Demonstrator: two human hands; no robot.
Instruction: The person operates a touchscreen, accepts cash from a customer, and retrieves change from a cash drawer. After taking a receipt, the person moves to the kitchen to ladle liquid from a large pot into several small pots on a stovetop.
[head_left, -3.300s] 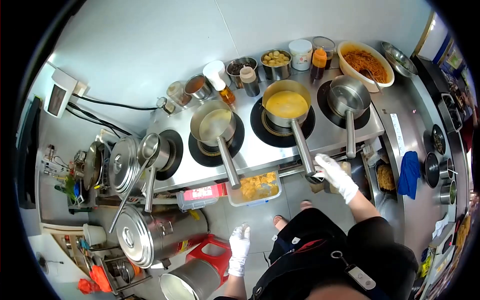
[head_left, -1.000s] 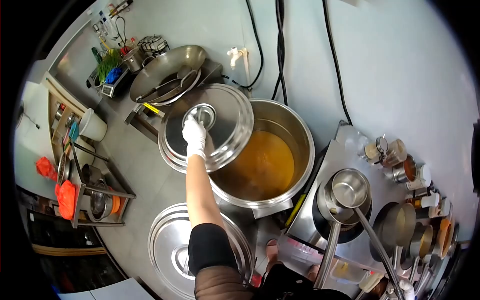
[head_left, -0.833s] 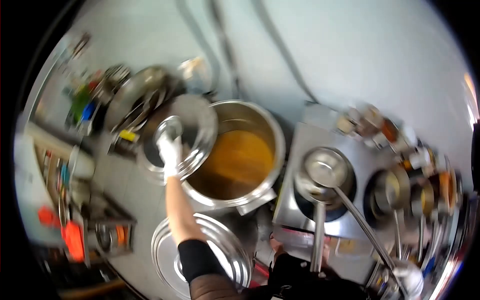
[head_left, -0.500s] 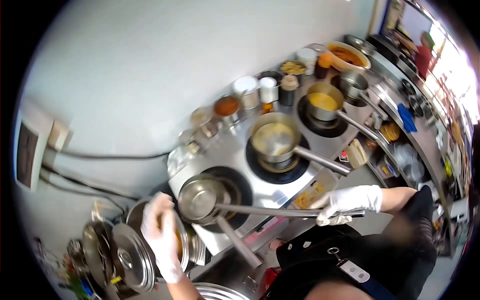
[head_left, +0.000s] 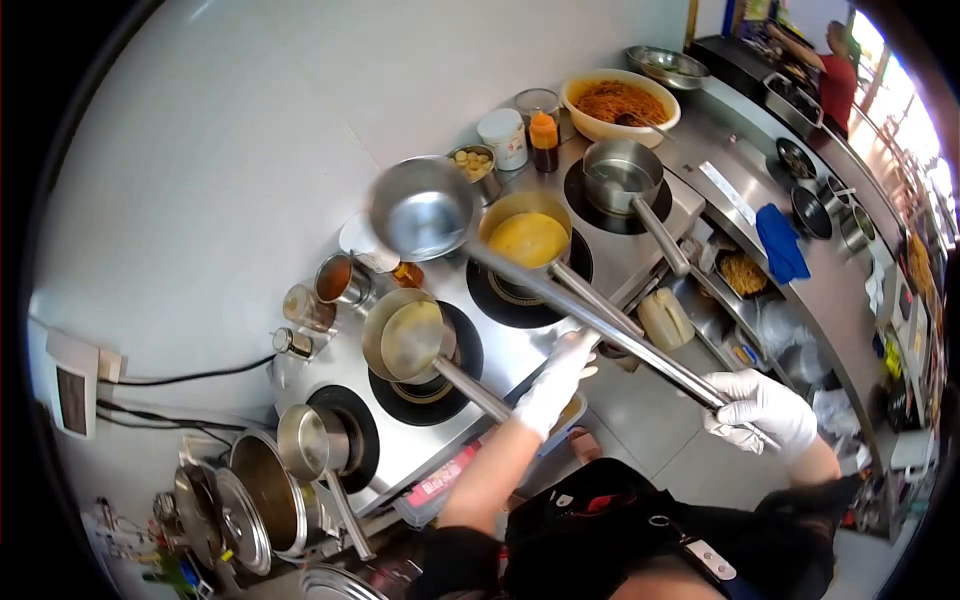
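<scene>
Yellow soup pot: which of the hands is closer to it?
Left. The left hand is by the handle tip of the yellow soup pot; the right hand grips the ladle farther back.

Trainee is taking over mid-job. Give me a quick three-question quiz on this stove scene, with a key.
1. Multiple choice: the right hand grips the handle of the long ladle. Where is the ladle's bowl?
A) raised over the cooktop
B) sunk in a pot
C) lying on the floor
2. True or false: the left hand holds a lid.
3. Fill in: the large bowl at the far end of the counter holds orange ____.

Key: 1 A; 2 false; 3 noodles.
</scene>
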